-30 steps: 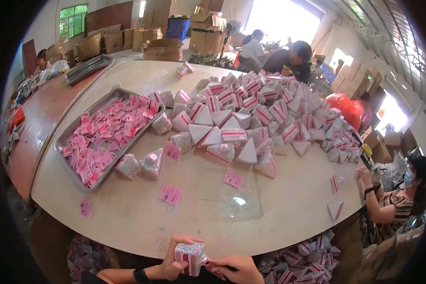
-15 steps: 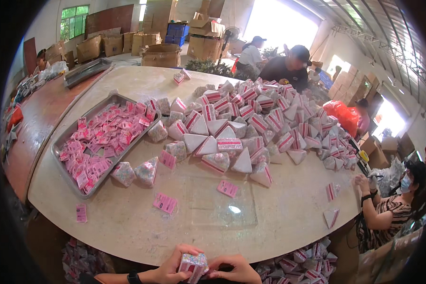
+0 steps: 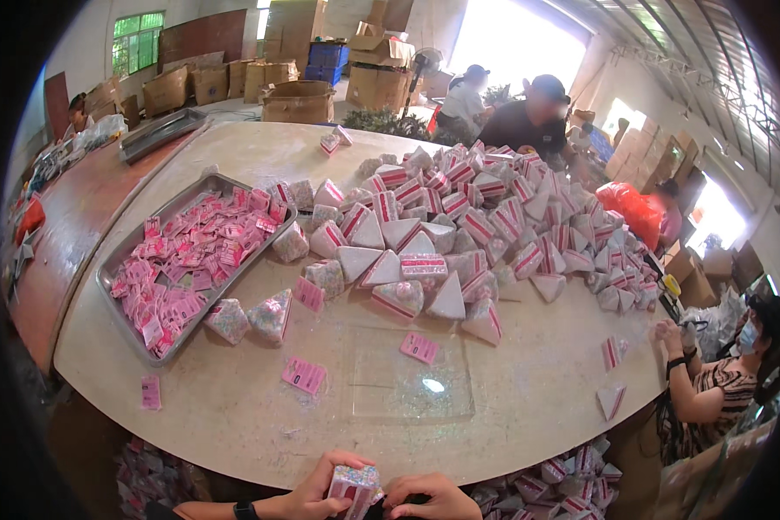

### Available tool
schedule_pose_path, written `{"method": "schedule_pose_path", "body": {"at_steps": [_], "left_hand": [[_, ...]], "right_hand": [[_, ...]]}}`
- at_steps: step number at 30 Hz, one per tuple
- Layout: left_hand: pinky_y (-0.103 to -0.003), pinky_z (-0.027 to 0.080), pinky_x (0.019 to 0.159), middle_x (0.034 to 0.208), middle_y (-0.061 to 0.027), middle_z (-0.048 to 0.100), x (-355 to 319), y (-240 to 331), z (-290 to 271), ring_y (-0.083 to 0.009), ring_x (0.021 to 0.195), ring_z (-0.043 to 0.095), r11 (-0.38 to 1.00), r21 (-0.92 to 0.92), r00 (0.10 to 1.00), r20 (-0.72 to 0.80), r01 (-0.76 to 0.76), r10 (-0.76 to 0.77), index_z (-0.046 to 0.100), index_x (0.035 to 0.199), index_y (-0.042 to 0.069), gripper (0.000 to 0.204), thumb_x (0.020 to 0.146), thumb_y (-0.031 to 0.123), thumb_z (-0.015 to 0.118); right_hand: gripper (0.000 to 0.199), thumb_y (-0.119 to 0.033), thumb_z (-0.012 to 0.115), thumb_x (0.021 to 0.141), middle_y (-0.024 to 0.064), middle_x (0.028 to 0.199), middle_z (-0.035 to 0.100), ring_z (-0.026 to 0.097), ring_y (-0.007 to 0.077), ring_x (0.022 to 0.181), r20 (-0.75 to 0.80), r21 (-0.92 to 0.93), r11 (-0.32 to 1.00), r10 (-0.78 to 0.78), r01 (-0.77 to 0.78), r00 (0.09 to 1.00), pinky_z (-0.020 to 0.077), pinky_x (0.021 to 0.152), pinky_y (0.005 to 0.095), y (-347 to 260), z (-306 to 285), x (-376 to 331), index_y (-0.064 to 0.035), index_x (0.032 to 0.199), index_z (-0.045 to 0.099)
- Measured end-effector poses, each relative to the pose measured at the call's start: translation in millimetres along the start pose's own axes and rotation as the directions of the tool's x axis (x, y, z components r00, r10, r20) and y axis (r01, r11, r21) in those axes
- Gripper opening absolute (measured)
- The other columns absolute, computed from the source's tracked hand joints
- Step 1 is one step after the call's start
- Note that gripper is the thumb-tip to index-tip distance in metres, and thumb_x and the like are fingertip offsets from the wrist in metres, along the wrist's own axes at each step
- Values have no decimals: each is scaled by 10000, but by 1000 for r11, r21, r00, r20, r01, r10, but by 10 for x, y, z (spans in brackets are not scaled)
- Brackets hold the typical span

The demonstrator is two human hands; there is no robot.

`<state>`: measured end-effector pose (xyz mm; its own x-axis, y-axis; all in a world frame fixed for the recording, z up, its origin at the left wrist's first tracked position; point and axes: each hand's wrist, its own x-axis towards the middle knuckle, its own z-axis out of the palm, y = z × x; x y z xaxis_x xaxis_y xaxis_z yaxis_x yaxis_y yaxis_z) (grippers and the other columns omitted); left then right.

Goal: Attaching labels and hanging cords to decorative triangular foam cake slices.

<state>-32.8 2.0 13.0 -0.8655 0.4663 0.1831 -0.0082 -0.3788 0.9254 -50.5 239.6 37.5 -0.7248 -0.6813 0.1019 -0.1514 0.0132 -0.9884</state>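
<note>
Holding a speckled block (image 3: pixel 358 479) at bottom ctr of frame, L hand (image 3: pixel 317 497) has thumb + fingers clamped round its sides. R hand (image 3: pixel 431 495) is just beside it, bottom ctr too, fingers part-curled; can't tell if it's got anything. Block's prob. light & stiff, grainy coating might shed; best held by flat sides, not corners, w/ mod. pressure.

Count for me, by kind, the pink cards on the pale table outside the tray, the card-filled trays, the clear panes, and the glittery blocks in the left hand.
Pink cards outside the tray: 4
Card-filled trays: 1
Clear panes: 1
Glittery blocks in the left hand: 1
Total: 7
</note>
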Motion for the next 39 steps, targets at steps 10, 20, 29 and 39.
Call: {"method": "schedule_pose_path", "body": {"at_steps": [10,20,29,39], "left_hand": [[-366,481,870,1153,-139,510,19,79,-10,-218,1025,574,999,-35,1000,8,23,-23,319,1323,51,569,871,269,588],[-395,409,978,1253,-186,481,-7,120,-92,-266,1150,506,975,221,998,69,-4,-11,357,1311,34,552,881,277,603],[-435,485,906,1157,-193,575,-1123,1832,-654,-361,1065,571,94,812,763,-493,576,-419,576,1254,198,600,711,369,764],[-371,477,912,1138,-194,607,-638,1401,-513,-310,1034,603,384,890,881,-41,248,-472,536,1250,-7,467,905,293,632]], "right_hand": [[159,-78,790,772,84,807,677,642,165,733,-201,-94,990,84,-105,976,498,664,295,-50,167,9,-14,856,671],[181,-94,780,791,59,814,684,637,105,760,-309,-88,976,164,-200,937,511,660,246,-98,218,3,-21,922,678],[461,-157,695,834,192,1170,591,572,327,1079,-787,-582,400,-496,-709,366,420,983,393,-318,-1700,-1135,4,1232,527],[647,-229,733,724,274,1155,557,545,440,1094,-942,-268,421,-301,-867,146,455,892,466,379,-2838,-2088,-19,1255,429]]}}
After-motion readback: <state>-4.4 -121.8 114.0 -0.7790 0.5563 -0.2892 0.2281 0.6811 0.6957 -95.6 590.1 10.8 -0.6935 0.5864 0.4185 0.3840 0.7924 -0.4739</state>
